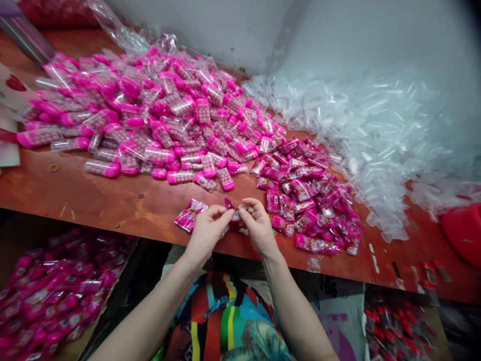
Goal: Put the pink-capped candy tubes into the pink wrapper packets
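Observation:
Near the front edge of the red-brown table, my left hand and my right hand meet with pinched fingers on a small pink packet, which is mostly covered by the fingertips. A flat pink wrapper lies just left of my left hand. To the right of my right hand is a pile of pink wrapped packets. Behind my hands spreads a large heap of clear tubes with pink caps, filled with small pale balls.
Clear empty plastic pieces are heaped at the right, beside a red container. Below the table edge are a box of pink packets at left and red-capped items at right. A wall stands behind.

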Demonstrator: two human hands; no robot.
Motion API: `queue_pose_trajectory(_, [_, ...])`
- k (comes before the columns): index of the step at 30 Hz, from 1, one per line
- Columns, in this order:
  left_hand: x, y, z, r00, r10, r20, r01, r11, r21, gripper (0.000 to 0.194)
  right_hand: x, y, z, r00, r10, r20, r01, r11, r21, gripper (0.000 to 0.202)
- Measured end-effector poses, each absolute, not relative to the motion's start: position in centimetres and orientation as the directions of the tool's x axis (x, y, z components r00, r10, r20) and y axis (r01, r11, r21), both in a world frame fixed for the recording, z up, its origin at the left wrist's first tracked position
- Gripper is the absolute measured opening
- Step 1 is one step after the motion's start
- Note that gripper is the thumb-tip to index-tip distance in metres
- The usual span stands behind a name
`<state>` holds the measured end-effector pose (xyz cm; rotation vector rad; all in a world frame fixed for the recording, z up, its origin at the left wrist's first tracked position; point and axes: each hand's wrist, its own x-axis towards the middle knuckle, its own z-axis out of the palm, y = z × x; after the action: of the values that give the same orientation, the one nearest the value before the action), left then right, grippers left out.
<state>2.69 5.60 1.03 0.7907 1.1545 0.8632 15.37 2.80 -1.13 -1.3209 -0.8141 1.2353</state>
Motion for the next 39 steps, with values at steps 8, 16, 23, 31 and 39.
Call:
queue_pose_trajectory(8, [1.1,6.8,0.8,0.351,0.753,-0.557,-0.286,0.652,0.702,0.032,14.2,4.9,-0.9,0.147,0.986,-0.081,-0.221,-0.047,-0.974,0.026])
queue_pose_trajectory(16, [-1.2,8.3,1.8,0.163,0.847,-0.506,-0.429,0.523,0.736,0.044,17.0,12.4,-0.8,-0.284,0.934,0.215,0.898,0.338,-0.281,0.040])
queue_pose_trajectory(23, [-1.9,7.6,1.7,0.126,0.878,-0.462,-0.394,0.471,0.789,0.036,17.9,12.8,0.1,-0.490,0.862,0.131,0.858,0.503,-0.104,0.018])
queue_pose_trajectory(31, [-0.2,6.5,1.0,0.233,0.792,-0.564,-0.382,0.608,0.696,0.030,15.9,6.1,0.6,0.051,0.984,-0.169,0.094,-0.173,-0.980,0.024])
queue_pose_trajectory(39, [2.3,5.1,0.5,0.226,0.804,-0.550,-0.410,0.591,0.695,0.030,14.4,3.5,-0.5,0.154,0.943,-0.295,-0.187,-0.265,-0.946,0.029])
